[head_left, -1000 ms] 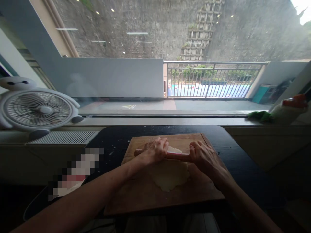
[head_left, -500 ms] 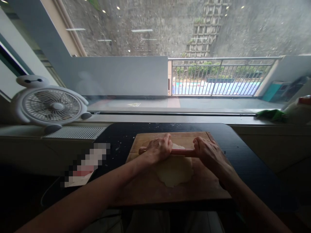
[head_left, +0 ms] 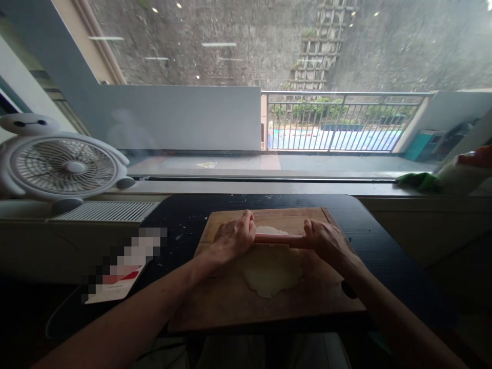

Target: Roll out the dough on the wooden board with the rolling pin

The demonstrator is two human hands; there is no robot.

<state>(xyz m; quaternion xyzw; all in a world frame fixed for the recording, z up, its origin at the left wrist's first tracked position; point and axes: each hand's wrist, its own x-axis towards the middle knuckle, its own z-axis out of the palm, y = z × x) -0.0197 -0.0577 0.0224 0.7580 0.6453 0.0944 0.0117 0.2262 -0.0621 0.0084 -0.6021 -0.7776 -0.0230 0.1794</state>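
Note:
A pinkish wooden rolling pin lies crosswise over a flat, uneven sheet of pale dough. My left hand is closed round the pin's left end, hiding that end. Round its right part my right hand is closed too, with the knuckles up. The dough shows both beyond the pin and on the near side of it. Under everything is a wooden cutting board, with a dark oval hole near its right edge by my right forearm.
The board rests on a black table dusted with white specks. A blurred-out card or packet lies at the left. On the sill stand a white fan, a green cloth and a whitish bottle. A window rises behind.
My left hand has slid outward to the left along the rolling pin, covering its left end. My right hand keeps its grip. The whole view has shifted slightly.

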